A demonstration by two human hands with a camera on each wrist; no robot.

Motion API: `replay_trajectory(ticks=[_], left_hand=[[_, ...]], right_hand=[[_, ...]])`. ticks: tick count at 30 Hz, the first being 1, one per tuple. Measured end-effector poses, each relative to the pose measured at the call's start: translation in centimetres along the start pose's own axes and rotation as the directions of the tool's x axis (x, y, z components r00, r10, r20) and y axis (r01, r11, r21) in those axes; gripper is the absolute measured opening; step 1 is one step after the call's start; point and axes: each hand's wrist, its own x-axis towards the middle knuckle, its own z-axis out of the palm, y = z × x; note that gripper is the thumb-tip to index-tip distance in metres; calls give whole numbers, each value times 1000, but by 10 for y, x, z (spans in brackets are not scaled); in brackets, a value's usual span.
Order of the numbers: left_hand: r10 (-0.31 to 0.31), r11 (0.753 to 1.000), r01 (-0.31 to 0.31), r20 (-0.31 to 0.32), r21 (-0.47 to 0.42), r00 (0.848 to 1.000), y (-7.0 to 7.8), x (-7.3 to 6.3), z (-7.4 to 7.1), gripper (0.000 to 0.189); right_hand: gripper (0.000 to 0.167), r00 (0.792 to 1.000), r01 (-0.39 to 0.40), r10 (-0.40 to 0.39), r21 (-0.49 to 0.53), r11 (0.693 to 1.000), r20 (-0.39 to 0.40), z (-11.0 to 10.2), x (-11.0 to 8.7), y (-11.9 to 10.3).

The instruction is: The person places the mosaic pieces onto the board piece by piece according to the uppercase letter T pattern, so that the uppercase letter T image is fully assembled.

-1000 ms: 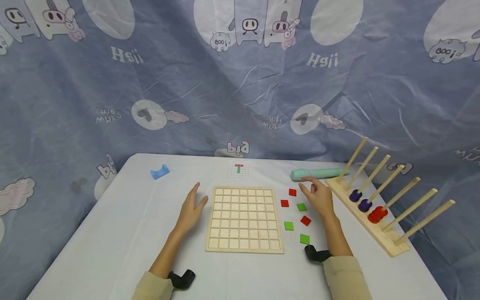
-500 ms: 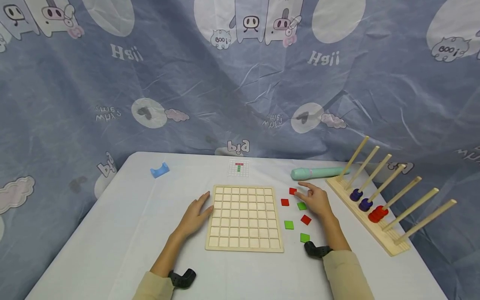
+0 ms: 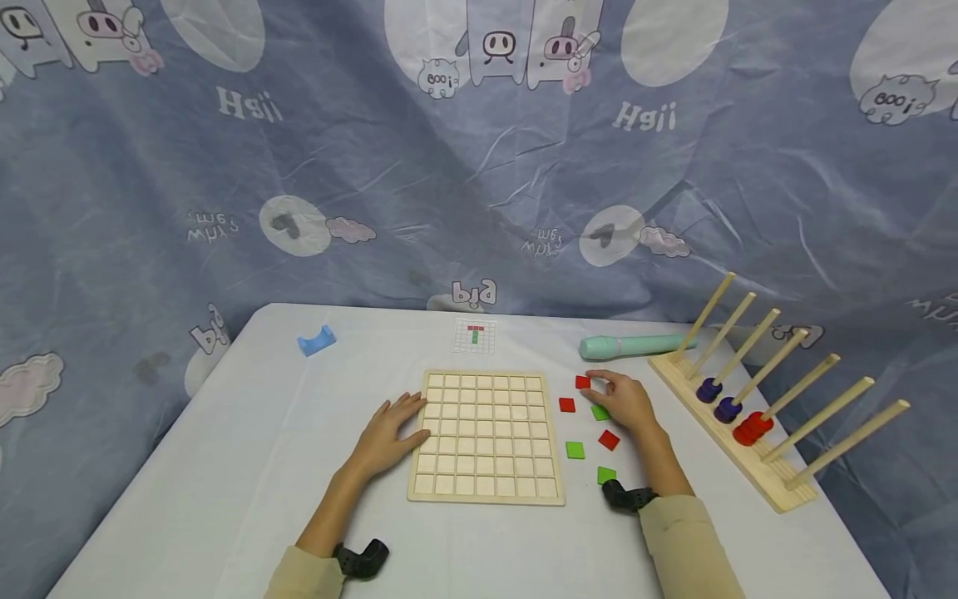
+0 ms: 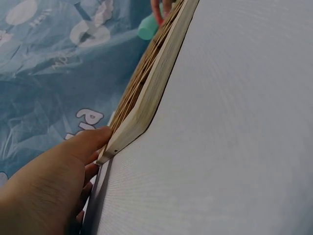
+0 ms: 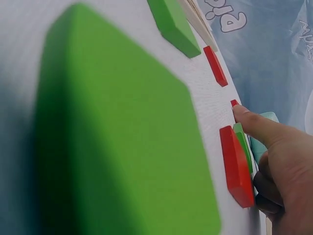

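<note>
In the head view my left hand point(image 3: 387, 437) rests at the left side of a wooden grid board point(image 3: 486, 502), with its fingers straight and spread and the thumb over the rim. The left wrist view has the thumb on the board's edge point(image 4: 146, 110). My right hand point(image 3: 627, 403) reaches to the farthest red tile point(image 3: 581, 383), thumb at its near side and index finger at its far side, pinching it. Around that hand lie another red tile point(image 3: 566, 405), a tilted red tile point(image 3: 609, 440) and green tiles point(image 3: 575, 450); one green tile point(image 3: 600, 413) is partly under the hand.
A small printed card with a coloured T pattern point(image 3: 475, 337) lies behind the board. A mint-green cylinder point(image 3: 636, 346) is at the back right. Beside it stands a wooden peg rack point(image 3: 782, 491) with beads. A blue curved piece point(image 3: 317, 341) lies at the back left.
My left hand has moved right onto the board's edge. My right hand has come down and leftward, its thumb and index finger closing in around the far red tile.
</note>
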Motion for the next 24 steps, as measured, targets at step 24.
replay_trajectory(ticks=[24], left_hand=[[-7,1000,7,-2,26,1000,-1,-2,1,60]], right_hand=[[37,999,-26,25,-11,1000,-27,4,-2,-1]])
